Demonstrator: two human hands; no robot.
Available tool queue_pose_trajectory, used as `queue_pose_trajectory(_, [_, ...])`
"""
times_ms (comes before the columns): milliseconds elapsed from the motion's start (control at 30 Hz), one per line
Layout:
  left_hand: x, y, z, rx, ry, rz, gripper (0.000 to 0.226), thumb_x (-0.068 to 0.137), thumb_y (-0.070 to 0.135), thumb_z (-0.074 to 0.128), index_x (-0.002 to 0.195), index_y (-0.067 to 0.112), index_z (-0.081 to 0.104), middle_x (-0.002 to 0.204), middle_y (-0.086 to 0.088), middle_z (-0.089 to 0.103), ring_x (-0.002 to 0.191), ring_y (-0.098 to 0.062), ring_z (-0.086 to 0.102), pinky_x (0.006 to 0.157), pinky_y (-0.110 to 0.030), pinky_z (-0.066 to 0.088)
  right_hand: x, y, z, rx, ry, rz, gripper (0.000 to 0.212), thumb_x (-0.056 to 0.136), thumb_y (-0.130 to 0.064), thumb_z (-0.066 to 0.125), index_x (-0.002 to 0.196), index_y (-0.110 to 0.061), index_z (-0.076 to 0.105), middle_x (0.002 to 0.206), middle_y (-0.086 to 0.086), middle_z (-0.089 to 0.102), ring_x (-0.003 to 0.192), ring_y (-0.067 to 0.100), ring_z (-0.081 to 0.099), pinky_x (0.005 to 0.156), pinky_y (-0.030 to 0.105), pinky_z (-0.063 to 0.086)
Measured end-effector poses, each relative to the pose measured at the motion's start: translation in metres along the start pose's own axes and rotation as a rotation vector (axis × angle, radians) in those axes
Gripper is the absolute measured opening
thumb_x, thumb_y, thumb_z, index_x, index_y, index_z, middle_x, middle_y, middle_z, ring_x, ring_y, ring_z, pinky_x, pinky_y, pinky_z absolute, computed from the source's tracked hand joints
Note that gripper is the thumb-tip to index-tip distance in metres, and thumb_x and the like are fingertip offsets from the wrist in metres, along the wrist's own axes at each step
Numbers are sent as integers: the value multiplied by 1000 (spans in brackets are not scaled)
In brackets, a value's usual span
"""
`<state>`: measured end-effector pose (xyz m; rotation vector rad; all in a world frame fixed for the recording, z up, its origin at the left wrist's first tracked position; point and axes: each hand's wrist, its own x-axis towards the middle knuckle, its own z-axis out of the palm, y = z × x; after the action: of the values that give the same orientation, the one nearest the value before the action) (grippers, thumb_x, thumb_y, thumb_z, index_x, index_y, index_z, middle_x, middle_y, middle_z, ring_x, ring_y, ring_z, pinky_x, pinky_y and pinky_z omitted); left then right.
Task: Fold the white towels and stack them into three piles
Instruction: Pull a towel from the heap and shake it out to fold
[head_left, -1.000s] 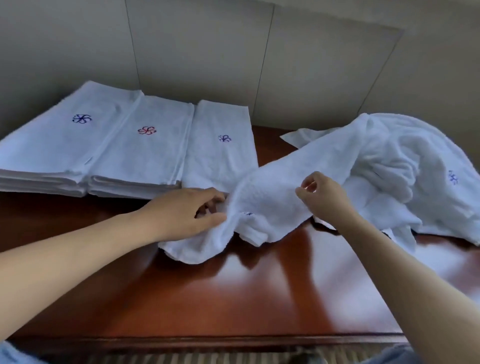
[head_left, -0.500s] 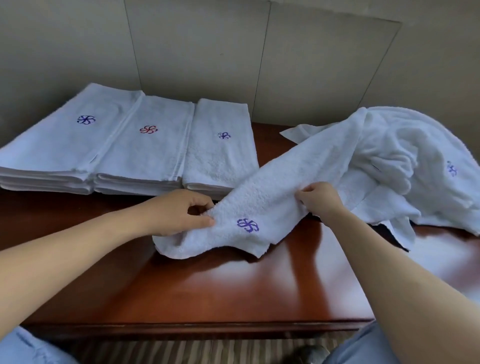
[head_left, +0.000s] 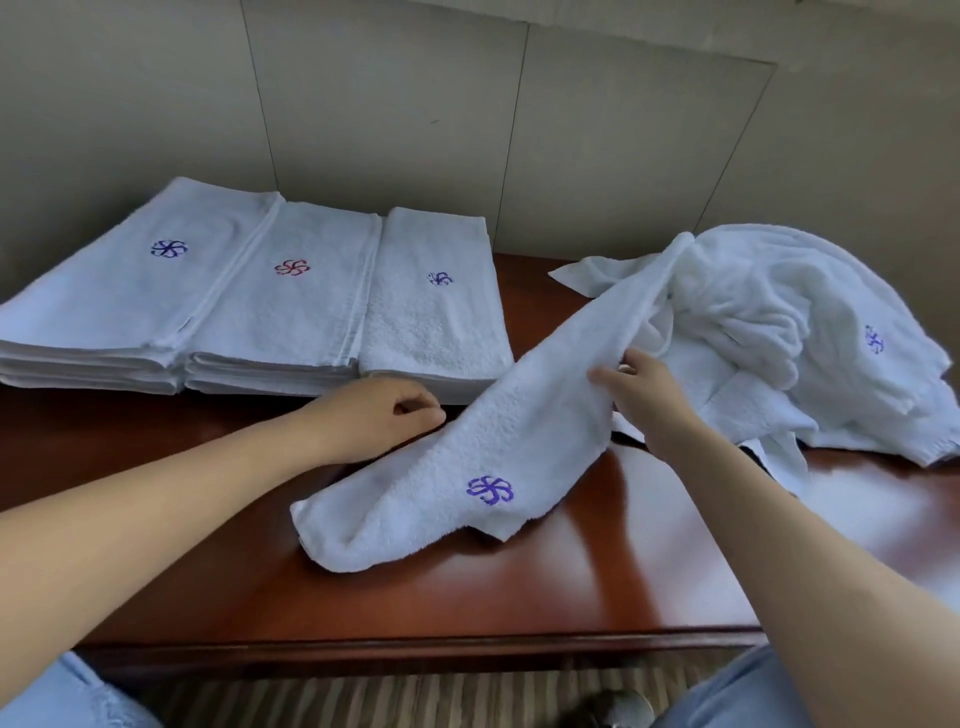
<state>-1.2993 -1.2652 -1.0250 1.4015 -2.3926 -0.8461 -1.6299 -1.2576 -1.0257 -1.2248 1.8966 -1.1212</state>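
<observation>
Head view: a person's two bare arms reach over a reddish worktop (head_left: 467, 587).
Left hand (head_left: 374, 415): grip pinched on the near edge of a loose towel (head_left: 483, 452).
Right hand (head_left: 644, 400): grip curled round the same towel, lifting it.
Done: three folded piles (head_left: 291, 306) at back left.
Left: an unfolded heap (head_left: 810, 343) at right, and this unfolded towel.

Soft, even light filled the frame. White glare streaked the glossy table (head_left: 649, 561) at lower right, and wide-angle distortion bent the edges, with slight blur throughout.
</observation>
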Motion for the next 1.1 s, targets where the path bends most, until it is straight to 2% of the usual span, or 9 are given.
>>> queue_pose_trajectory(100, [2, 1, 18, 264, -82, -37, 53, 94, 67, 50, 135, 34, 59, 125, 14, 60, 108, -4, 59, 96, -30, 50, -19, -21, 3, -61, -95, -78, 27, 84, -23, 66, 105, -6, 65, 96, 15, 70, 85, 29, 72, 65, 32, 56])
queue_pose_trajectory(233, [-2, 18, 24, 296, -144, -68, 36, 95, 58, 54, 110, 30, 69, 103, 13, 68, 92, -7, 63, 85, -31, 54, -50, -49, -8, -18, -366, -151, 29, 84, -19, 67, 107, -2, 64, 101, 17, 73, 94, 39, 71, 89, 55, 58])
queue_pose_trajectory(367, [-13, 17, -21, 236, -486, -124, 5, 83, 34, 78, 84, 32, 73, 81, 20, 70, 77, 1, 64, 69, -17, 49, -69, -60, -39, 218, -681, -79, 35, 70, -17, 64, 102, -1, 66, 98, 16, 68, 90, 32, 66, 79, 38, 54])
queue_pose_trajectory(500, [-31, -6, -59, 86, -849, -422, 9, 86, 21, 80, 91, 25, 73, 97, 4, 75, 90, -9, 70, 77, -21, 54, -65, -35, -63, 137, -548, 133, 38, 69, -14, 64, 105, -3, 71, 98, 13, 69, 85, 33, 63, 77, 37, 58])
queue_pose_trajectory(567, [-29, -11, -48, 107, -765, -442, 18, 89, 39, 77, 95, 23, 73, 94, 5, 76, 88, -9, 71, 80, -22, 54, -60, -18, -63, -108, -464, 215, 28, 82, -9, 62, 109, -5, 69, 103, 13, 75, 93, 29, 73, 88, 40, 61])
queue_pose_trajectory(700, [-2, -5, -11, 93, -273, -282, 41, 86, 68, 64, 89, 29, 76, 83, 11, 76, 82, -8, 72, 76, -25, 56, -52, -3, -57, -217, -478, 261, 26, 84, -16, 71, 110, -12, 71, 99, 4, 79, 94, 21, 75, 90, 39, 61])
queue_pose_trajectory(867, [12, -1, 23, 146, -112, -143, 28, 88, 44, 66, 81, 17, 68, 81, -4, 70, 64, -12, 54, 60, -30, 40, -45, -9, -43, -57, -533, 181, 24, 88, -14, 66, 110, -12, 75, 108, 10, 77, 97, 24, 75, 79, 30, 60])
queue_pose_trajectory(1000, [0, 11, -12, -602, -76, -62, 17, 87, 29, 70, 75, 26, 59, 76, -4, 56, 71, -21, 52, 63, -33, 41, -45, -27, -48, 269, -555, 41, 22, 83, -14, 66, 100, -15, 79, 101, 11, 76, 88, 23, 75, 67, 29, 60])
queue_pose_trajectory(1100, [-15, 19, -44, -1155, -126, -45, 24, 82, 31, 74, 79, 27, 51, 81, 3, 58, 72, -13, 60, 62, -26, 53, -41, -38, -72, 682, -531, -59, 53, 77, -15, 55, 126, 0, 67, 130, 25, 65, 119, 39, 65, 99, 47, 55])
